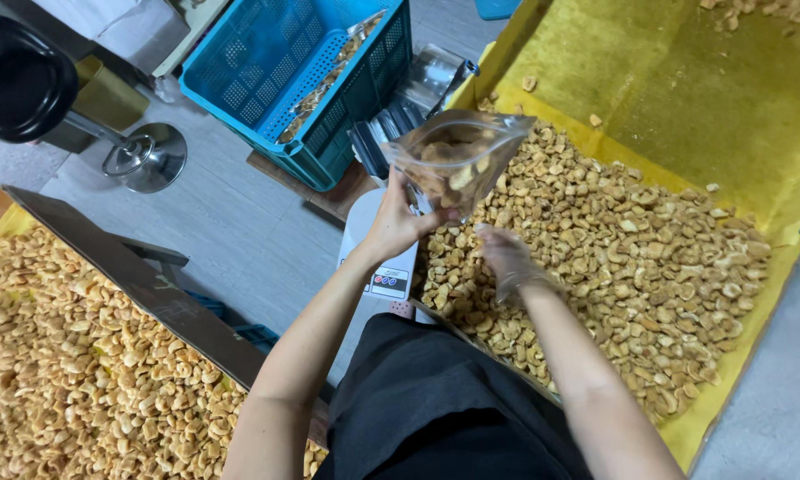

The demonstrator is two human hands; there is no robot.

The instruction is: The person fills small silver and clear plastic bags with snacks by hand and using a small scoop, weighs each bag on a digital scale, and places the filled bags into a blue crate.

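My left hand [398,220] grips a clear plastic pouch [457,160] by its lower corner. The pouch is tilted and partly filled with pale brown cashew-like nuts. My right hand [508,258], in a thin clear glove, hovers just below the pouch with its fingers loosely curled over a wide heap of the same nuts [631,258]. Whether it holds nuts is blurred. The heap lies on a yellow-lined tray [711,98]. Under my left wrist sits a white scale [384,267].
A second tray of nuts [71,373] lies at lower left. A teal plastic crate [302,71] stands on the floor ahead, with a stack of clear pouches [409,107] beside it. A black stool [27,80] with a chrome base stands at upper left.
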